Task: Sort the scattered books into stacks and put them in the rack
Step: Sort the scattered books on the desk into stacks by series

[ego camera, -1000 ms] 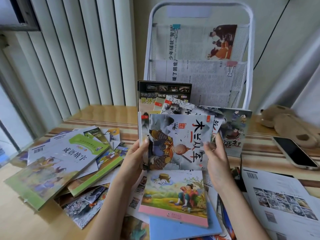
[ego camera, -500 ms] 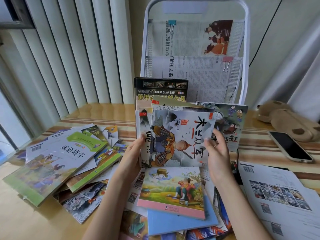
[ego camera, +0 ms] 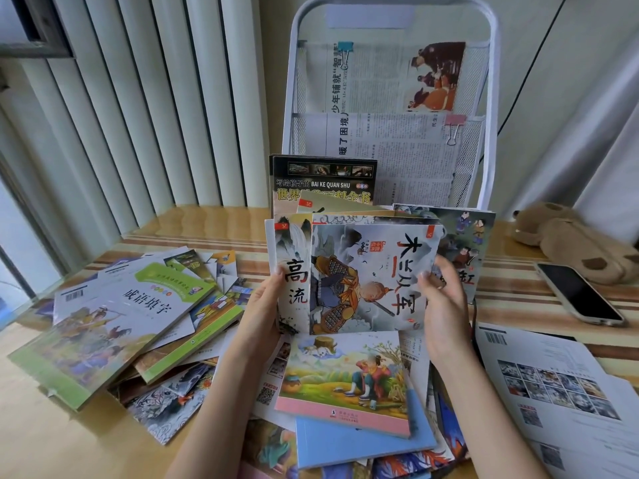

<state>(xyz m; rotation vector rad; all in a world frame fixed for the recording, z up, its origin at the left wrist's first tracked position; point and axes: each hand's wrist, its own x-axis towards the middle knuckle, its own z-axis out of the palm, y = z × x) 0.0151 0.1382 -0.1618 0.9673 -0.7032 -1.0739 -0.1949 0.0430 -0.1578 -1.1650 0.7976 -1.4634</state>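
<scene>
I hold a stack of thin picture books (ego camera: pixel 363 271) upright on its bottom edge above the table. My left hand (ego camera: pixel 262 309) grips the stack's left edge and my right hand (ego camera: pixel 442 299) grips its right edge. The front cover shows an armoured warrior. Behind the stack stands a black encyclopedia book (ego camera: pixel 323 179), and behind that the white wire rack (ego camera: pixel 491 98), lined with newspaper. A pink-edged picture book (ego camera: pixel 349 382) lies flat below the stack on a blue one (ego camera: pixel 363 444). More books (ego camera: pixel 114 319) lie scattered at the left.
A phone (ego camera: pixel 577 293) lies face up at the right, with a brown plush toy (ego camera: pixel 570 240) behind it. White printed sheets (ego camera: pixel 560 385) cover the right front of the wooden table (ego camera: pixel 193 226). Vertical blinds (ego camera: pixel 138 98) hang at the left.
The books in the upright stack have drawn together into a tighter bundle between my hands. A second cover now shows at the stack's left side.
</scene>
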